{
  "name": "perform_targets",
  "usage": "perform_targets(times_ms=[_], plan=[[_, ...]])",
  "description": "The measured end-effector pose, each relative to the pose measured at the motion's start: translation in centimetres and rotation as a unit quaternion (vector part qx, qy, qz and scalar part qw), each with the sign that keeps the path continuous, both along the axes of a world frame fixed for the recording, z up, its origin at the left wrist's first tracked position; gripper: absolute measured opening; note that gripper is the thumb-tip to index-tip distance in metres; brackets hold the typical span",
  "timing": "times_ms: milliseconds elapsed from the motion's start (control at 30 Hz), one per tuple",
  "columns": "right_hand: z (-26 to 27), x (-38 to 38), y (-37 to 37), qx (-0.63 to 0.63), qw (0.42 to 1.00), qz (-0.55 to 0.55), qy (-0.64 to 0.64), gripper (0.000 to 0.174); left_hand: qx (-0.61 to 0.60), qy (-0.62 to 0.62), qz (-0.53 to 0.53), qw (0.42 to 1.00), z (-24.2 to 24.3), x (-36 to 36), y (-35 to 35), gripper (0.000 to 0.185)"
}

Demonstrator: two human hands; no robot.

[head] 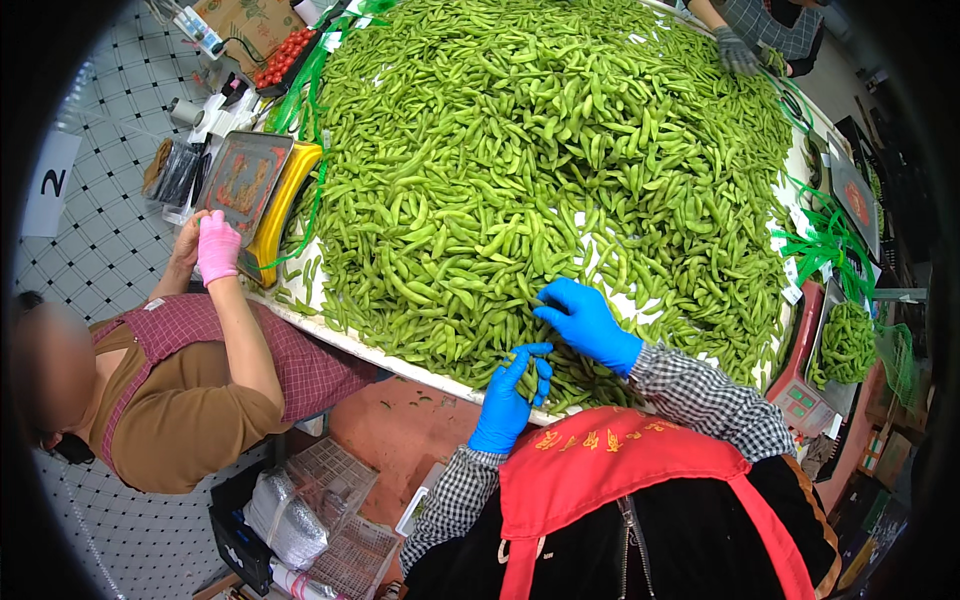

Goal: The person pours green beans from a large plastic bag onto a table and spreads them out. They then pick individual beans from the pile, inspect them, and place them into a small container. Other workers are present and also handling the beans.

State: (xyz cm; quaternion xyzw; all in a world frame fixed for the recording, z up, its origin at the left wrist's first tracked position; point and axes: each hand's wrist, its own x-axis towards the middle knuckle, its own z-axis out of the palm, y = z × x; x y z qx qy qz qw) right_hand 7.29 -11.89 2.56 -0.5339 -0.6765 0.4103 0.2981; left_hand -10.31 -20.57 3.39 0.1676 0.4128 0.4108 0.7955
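Note:
A large heap of green soybean pods [465,187] covers the white table [442,386] before me. My left hand [514,394], in a blue glove, is at the near edge of the heap with its fingers curled around some pods. Just to its right and a little farther in, my right hand [585,322], also blue-gloved, has thumb and forefinger close together at the pods, with a small dark bit at the fingertips. Whether the right hand grips that bit cannot be told. The two hands are close together.
A yellow scale [289,202] with a metal tray stands at the left, beside a person [195,375] with a pink glove. Another person's grey-gloved hand [736,52] is at the far right. A red scale [806,375] bears a netted bundle of pods [847,343]; green mesh bags [832,240] lie nearby.

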Motion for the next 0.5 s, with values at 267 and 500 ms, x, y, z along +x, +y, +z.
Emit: perform_targets(times_ms=[267,500], plan=[[5.5,1.5,-5.5,-0.142,0.978,0.148,0.045,0.044,0.058,0.044,-0.038,0.997,-0.3,1.0,0.3,0.042],[2.5,14.9,-9.4,-0.116,0.987,-0.094,-0.057,0.050,0.053,0.064,-0.059,0.995,-0.9,-0.2,-0.9,0.028]])
